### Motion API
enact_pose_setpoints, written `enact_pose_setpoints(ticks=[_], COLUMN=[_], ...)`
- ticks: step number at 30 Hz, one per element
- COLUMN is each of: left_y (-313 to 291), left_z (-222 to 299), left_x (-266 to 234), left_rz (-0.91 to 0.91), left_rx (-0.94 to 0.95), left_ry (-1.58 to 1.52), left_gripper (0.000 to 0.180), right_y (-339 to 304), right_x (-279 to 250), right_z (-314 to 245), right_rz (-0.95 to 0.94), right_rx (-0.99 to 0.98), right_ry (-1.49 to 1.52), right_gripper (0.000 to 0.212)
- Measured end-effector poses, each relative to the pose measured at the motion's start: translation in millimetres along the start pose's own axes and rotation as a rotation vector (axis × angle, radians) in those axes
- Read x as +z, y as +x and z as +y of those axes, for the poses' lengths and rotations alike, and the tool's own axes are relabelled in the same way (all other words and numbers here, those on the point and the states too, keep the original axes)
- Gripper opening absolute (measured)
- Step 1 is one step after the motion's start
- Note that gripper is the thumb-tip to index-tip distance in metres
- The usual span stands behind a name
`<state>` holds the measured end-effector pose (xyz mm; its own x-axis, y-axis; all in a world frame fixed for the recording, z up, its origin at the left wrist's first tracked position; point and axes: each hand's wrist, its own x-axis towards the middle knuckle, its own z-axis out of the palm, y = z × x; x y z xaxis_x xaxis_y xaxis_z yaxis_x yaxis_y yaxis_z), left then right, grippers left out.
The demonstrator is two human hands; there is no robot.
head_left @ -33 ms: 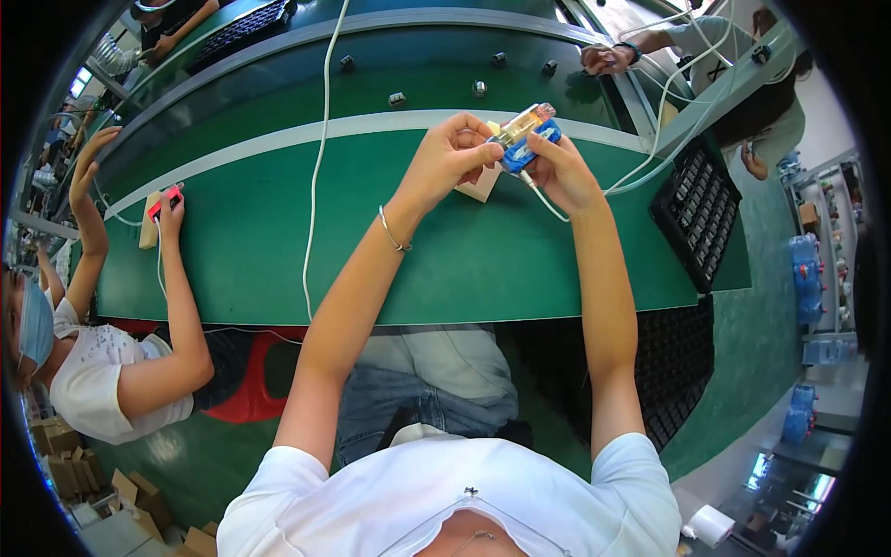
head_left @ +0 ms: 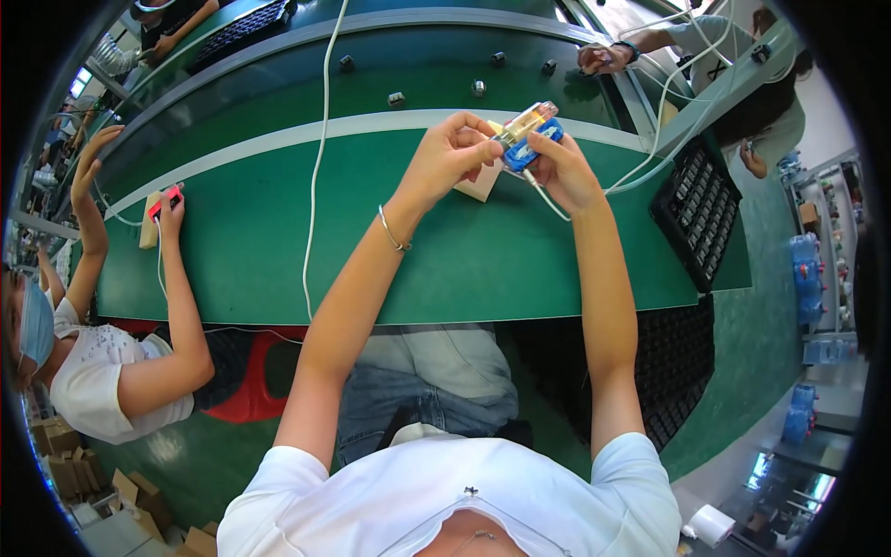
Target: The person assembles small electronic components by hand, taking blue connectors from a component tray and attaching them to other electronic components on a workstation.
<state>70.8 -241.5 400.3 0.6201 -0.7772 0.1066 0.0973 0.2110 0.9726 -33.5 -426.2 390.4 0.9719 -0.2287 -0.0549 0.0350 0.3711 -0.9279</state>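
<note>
Above the green table, both my hands are close together. My right hand point(head_left: 568, 174) is closed around a small blue device point(head_left: 533, 146), which has a white cable hanging from its lower end. Against the blue device lies a clear, yellowish piece point(head_left: 531, 121) with a metallic end. The fingers of my left hand point(head_left: 452, 158) are bent in a pinch at that metallic end; I cannot tell whether a smaller part sits between them. Below the hands, a pale wooden block point(head_left: 479, 184) rests on the table, partly covered by my left hand.
Several small metal parts point(head_left: 479, 88) lie on the dark green strip beyond the pale edge. A black compartment tray point(head_left: 698, 218) stands at the right. A white cable point(head_left: 317, 176) crosses the table. At the left, a co-worker holds a red device point(head_left: 165, 202); another person's hand point(head_left: 603, 59) is far right.
</note>
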Motion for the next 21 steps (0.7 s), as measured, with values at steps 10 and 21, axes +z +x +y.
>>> enact_pose_setpoints(ticks=[10, 21], left_y=[-9, 31], left_z=[13, -35], left_x=[59, 275], left_rz=[0.326, -0.483], left_rx=[0.493, 0.71], left_ry=[0.156, 0.77], left_gripper=[0.009, 0.02], right_y=[6, -2], right_x=[2, 29], right_z=[16, 22], right_rz=[0.324, 0.399], right_rx=[-0.632, -0.621], right_ry=[-1.002, -1.159], right_gripper=[0.041, 0.038])
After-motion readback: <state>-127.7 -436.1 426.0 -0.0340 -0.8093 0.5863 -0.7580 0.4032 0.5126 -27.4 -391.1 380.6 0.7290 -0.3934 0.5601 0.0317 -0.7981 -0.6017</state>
